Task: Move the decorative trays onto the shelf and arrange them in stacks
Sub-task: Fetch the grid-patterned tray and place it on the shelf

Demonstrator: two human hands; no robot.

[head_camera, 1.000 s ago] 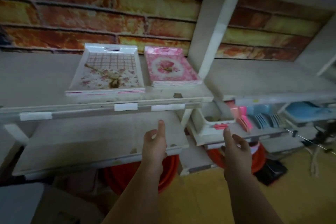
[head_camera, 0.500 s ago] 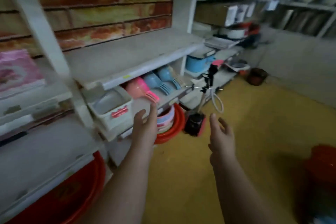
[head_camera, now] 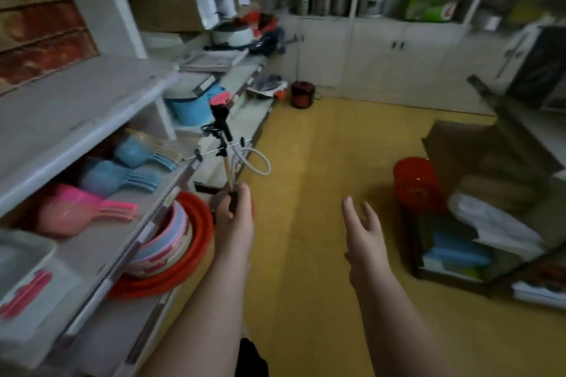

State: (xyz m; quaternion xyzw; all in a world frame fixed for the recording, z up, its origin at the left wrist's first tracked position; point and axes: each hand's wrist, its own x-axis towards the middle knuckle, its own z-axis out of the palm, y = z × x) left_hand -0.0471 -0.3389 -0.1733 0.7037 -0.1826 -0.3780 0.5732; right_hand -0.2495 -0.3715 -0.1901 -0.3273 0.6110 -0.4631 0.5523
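Both hands are raised empty over the yellow floor (head_camera: 321, 162) at lower centre. Left hand (head_camera: 234, 223): fingers loosely extended, nothing held. Right hand (head_camera: 366, 239): fingers spread, nothing held. No decorative trays can be identified with certainty; flat stacked items are seen in the open cardboard box (head_camera: 477, 223) at right, blurred.

The picture is dim and flat-lit, with no clear light source and no glare. Motion blur smears the white shelving unit (head_camera: 76, 119) on the left and the open brown cardboard box (head_camera: 490, 193) on the right. Wide-angle distortion bends the edges. Soft shadows darken the yellow floor (head_camera: 321, 162).
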